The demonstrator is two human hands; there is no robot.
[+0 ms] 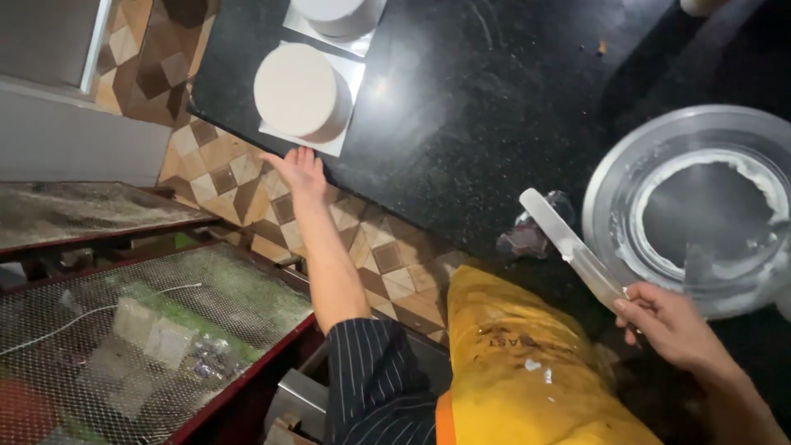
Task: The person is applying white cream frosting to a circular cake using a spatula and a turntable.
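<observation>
We see our right hand (671, 325) at lower right of the frame, fingers clamped round the handle of a long flat spatula (571, 245); the blade is pale, smeared w/ white cream, and points up-left over the black counter (494, 107). Just right of the blade sits a round metal turntable (614, 198), ringed w/ leftover white cream, its right side cut off by the frame edge.

Our left hand (298, 173) is at centre-left, fingers spread apart and holding nothing, fingertips at the counter's front edge just below a smooth round white cake (297, 89) on a square silver board (329, 144). A second white cake (329, 12) behind it is cut off at the top of the frame.

A small dark crumpled thing (527, 239) by the blade is too blurred to make out. Our yellow apron (519, 363) hides the counter edge at bottom centre.

Counter mid-section btwn cake and turntable is open black surface. The cake board slightly overhangs the counter's front-left edge, above the patterned tile floor (222, 165). Mesh-topped racks (140, 330) fill lower left.
</observation>
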